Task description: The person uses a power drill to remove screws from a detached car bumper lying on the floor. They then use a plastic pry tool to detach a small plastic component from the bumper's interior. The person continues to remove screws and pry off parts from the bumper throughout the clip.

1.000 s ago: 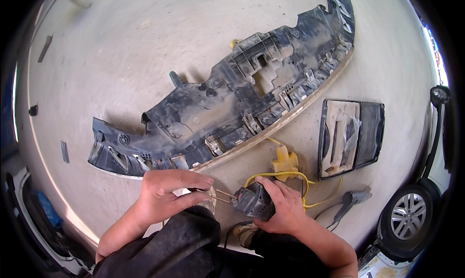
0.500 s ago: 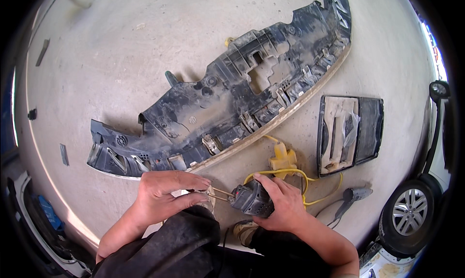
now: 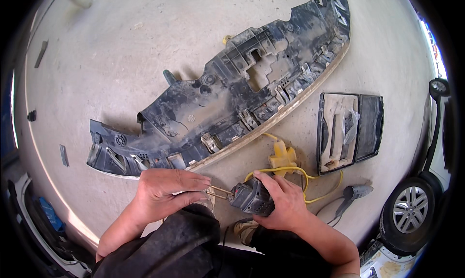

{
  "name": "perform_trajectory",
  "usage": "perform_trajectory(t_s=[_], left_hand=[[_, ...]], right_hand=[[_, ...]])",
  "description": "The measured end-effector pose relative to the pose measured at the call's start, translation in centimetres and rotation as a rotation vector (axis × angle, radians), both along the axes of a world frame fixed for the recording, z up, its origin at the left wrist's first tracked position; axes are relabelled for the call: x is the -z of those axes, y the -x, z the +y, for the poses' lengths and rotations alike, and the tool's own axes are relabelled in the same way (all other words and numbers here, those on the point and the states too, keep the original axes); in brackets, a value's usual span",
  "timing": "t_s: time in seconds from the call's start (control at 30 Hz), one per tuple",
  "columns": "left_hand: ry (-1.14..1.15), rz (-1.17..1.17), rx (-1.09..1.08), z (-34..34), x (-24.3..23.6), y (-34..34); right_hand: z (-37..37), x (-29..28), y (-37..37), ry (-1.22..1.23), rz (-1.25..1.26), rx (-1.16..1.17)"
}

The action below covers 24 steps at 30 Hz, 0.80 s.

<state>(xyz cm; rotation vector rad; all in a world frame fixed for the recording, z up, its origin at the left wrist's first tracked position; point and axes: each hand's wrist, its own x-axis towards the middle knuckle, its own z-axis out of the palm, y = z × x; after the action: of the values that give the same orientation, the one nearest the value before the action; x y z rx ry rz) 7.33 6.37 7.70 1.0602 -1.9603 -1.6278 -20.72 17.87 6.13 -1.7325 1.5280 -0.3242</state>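
My right hand grips a boxy black tool with two thin brass-coloured prongs sticking out leftward. At the prong ends my left hand is closed in a pinch; whatever it holds is too small to make out. Both are over my dark trouser legs and beside a large dirty black plastic bumper, lying underside up across the floor. A yellow cord loops behind the tool to a yellow plug block.
An open black case with bits and a plastic bag lies right. A grey corded tool is below it. A car wheel stands at the right edge, dark and white parts at lower left, small grey strips on the floor.
Both hands keep nearly the same grip and place, with the left fingertips shifted slightly. The bumper and case sit a little higher in the picture as the view has moved slightly.
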Motion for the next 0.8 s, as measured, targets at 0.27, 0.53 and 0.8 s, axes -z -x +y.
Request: perform_trajectory(t_s=[0.27, 0.53, 0.8], left_hand=[[-0.012, 0.007, 0.001, -0.04, 0.01, 0.09], [-0.011, -0.009, 0.004, -0.12, 0.02, 0.05], [-0.012, 0.009, 0.026, 0.08, 0.68, 0.06]], right_hand=[[-0.04, -0.09, 0.02, -0.012, -0.003, 0.003], [-0.22, -0.27, -0.11, -0.035, -0.004, 0.01], [-0.34, -0.16, -0.28, -0.06, -0.009, 0.001]])
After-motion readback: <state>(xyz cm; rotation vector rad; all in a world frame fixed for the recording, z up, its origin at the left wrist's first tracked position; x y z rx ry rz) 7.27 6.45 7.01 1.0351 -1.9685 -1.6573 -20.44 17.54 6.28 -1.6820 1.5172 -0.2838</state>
